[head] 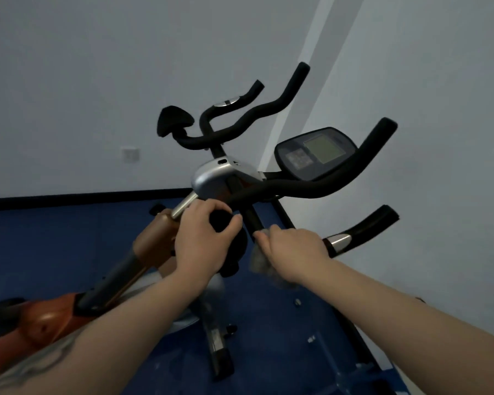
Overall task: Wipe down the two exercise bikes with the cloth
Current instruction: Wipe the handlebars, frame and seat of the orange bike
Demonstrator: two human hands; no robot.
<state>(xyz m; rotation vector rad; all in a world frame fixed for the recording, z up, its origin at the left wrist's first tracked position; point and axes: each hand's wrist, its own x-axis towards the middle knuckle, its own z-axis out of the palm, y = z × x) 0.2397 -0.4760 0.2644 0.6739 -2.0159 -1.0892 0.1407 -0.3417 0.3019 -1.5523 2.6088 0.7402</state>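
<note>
An exercise bike with an orange-gold frame [151,238] and black handlebars [311,186] stands right before me, its console [315,155] at the upper right. My left hand [203,240] grips a black knob [221,220] below the silver handlebar housing [214,178]. My right hand [291,252] holds a grey cloth [257,259] against the black handlebar stem [253,219]; the cloth hangs blurred under the fingers. A second bike's handlebars [257,112] and black pad [173,119] rise behind.
Blue floor [268,323] with a black skirting strip [83,196] along the pale wall. A handlebar grip with a silver sensor [340,240] juts out at the right. The bike's base leg [220,354] stands on the floor below. A wall socket [131,154] is on the left.
</note>
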